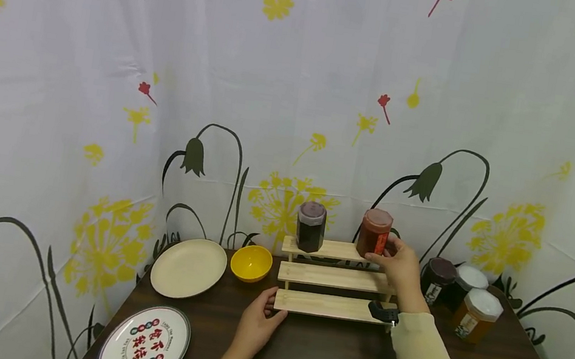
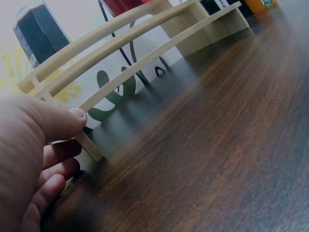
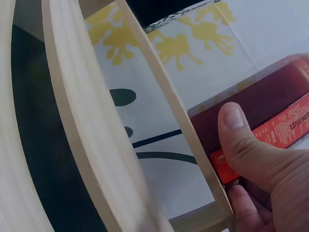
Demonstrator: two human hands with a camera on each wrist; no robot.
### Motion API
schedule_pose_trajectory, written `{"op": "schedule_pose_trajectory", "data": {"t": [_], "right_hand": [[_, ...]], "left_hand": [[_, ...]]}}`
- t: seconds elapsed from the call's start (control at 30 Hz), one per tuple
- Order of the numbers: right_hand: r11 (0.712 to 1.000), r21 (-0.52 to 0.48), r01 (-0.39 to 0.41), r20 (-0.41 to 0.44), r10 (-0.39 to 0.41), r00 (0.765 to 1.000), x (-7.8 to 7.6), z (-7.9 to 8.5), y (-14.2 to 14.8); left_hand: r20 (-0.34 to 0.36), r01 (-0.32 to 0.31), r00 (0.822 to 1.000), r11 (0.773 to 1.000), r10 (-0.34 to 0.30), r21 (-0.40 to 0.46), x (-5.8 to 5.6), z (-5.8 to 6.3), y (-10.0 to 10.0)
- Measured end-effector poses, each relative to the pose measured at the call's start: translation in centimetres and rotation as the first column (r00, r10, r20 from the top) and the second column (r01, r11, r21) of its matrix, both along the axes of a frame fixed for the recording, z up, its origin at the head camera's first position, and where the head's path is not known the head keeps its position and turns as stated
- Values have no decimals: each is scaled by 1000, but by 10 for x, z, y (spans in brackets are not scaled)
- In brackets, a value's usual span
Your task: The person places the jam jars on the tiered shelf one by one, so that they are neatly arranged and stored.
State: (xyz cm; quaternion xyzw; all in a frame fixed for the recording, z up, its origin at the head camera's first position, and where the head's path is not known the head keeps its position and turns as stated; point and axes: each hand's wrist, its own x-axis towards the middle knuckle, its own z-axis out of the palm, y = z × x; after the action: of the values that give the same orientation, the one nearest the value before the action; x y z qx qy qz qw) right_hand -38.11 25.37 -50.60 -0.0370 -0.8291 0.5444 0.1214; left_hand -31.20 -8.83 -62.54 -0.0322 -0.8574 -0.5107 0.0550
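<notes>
A three-tier wooden display rack (image 1: 334, 277) stands at the back of the dark table. My left hand (image 1: 255, 323) grips its lower left corner, the thumb (image 2: 72, 121) against the lowest board's end and the fingers curled around the side. On the top board's right end is a jar of red sauce or jam (image 1: 371, 231) with an orange-red label (image 3: 285, 128). My right hand (image 1: 403, 275) holds this jar low down, thumb on the near face and fingers around its right side, partly hidden. A dark jar with a greyish lid (image 1: 310, 229) sits upright at the top board's left end.
Right of the rack cluster a dark-lidded jar (image 1: 438, 279), a white-lidded dark jar (image 1: 467, 284) and an amber jar (image 1: 478, 317). To the left lie a cream oval plate (image 1: 189, 269), a yellow bowl (image 1: 251, 263) and a white printed plate (image 1: 146, 340). A patterned curtain (image 1: 301, 83) hangs behind.
</notes>
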Motion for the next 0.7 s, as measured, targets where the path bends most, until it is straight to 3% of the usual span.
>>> {"op": "schedule_pose_trajectory", "data": {"t": [0.27,0.5,0.7], "right_hand": [[999,-6,39,-10,-39,999,1,-3,-3],[999,-38,23,5,-23,1000,5,-11,-6],[999,-33,-12,-41,11,999,7,-16,-4]], "left_hand": [[-2,6,1000,1000,-6,0,0,1,0],[0,0,1000,1000,0,1,6,-1,-1],[-9,6,1000,1000,-6,-6,3,-1,1]]}}
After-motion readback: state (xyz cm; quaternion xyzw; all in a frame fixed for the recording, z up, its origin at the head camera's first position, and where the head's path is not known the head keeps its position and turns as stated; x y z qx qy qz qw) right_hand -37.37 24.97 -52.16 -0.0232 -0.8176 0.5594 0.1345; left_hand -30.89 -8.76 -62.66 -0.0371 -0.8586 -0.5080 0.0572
